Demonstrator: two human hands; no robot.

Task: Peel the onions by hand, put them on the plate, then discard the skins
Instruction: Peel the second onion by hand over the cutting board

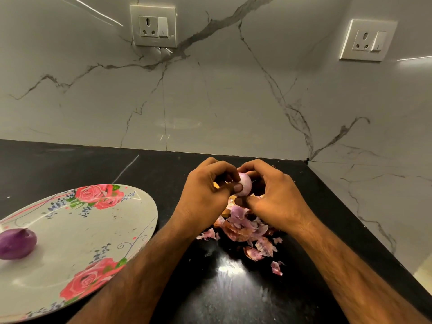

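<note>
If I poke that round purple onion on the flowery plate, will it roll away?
Probably yes: the peeled purple onion looks round and smooth, so a poke would likely set it rolling across the shallow rose-patterned plate. Its shiny bare surface may feel slippery. It looks solid, so probably firm, not squishy.

Plate (70, 230) was off-white, printed with pink-red roses, green leaves and small blue sprigs; the onion on it (17, 243) was deep purple. Held onion (244, 184) was pale pink-white, skins (245, 230) pink to lilac. Surface (81, 164) was black; wall (210, 94) white marble, grey-veined.
</note>
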